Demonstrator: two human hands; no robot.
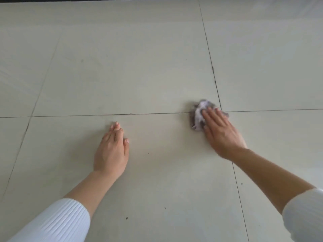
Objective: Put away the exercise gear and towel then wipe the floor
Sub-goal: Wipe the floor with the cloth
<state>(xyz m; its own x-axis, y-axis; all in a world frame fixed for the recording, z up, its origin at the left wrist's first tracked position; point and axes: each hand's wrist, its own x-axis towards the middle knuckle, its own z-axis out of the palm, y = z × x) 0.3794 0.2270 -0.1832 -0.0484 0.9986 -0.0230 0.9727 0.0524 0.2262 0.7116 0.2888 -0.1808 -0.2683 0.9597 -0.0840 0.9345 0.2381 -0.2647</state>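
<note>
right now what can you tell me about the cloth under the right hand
The cloth is a small crumpled rag, pale lilac-white with darker grey folds, soft fabric by its look. It lies bunched on the pale tiled floor, right where two grout lines cross. The right hand rests flat on top of it, fingers spread over its near side, pressing it to the tile. Its far and left edges stick out from under the fingers. The left hand does not touch it.

floor (139,75): smooth pale tile, faint sheen | rag (199,116): crumpled cloth, perhaps terry | sleeves (57,222): ribbed white knit
</note>
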